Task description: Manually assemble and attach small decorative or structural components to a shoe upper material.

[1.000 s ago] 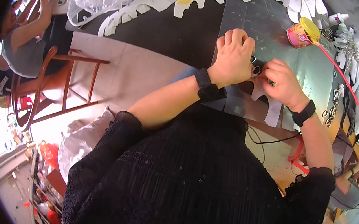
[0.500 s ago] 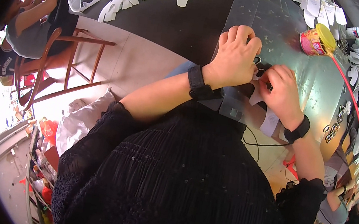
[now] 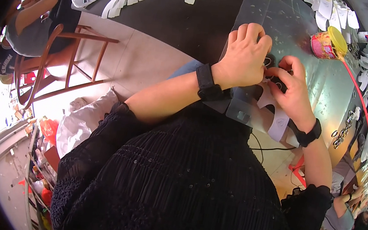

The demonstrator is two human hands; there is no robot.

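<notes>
The left hand point(image 3: 244, 58) was curled over a white paper cut-out point(image 3: 270, 107) on the clear plastic sheet point(image 3: 294, 27). The right hand point(image 3: 289, 88) pinched it with bent fingers.

Seen from above, the left hand point(image 3: 244, 56) and right hand point(image 3: 292, 91) meet over a white paper cutout point(image 3: 278, 121) on a clear sheet point(image 3: 290, 22) covering the counter point(image 3: 181, 21). Small scissors point(image 3: 274, 73) seem pinched between them. A yellow-lidded pot point(image 3: 329, 43) stands nearby.

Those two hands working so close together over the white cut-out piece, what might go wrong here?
The left hand hides much of the small metal part both hands pinch, so it might slip unseen. The right hand presses the white cut-out piece, which may crease. The yellow-lidded tub stands near; a stray elbow could tip it.
</notes>
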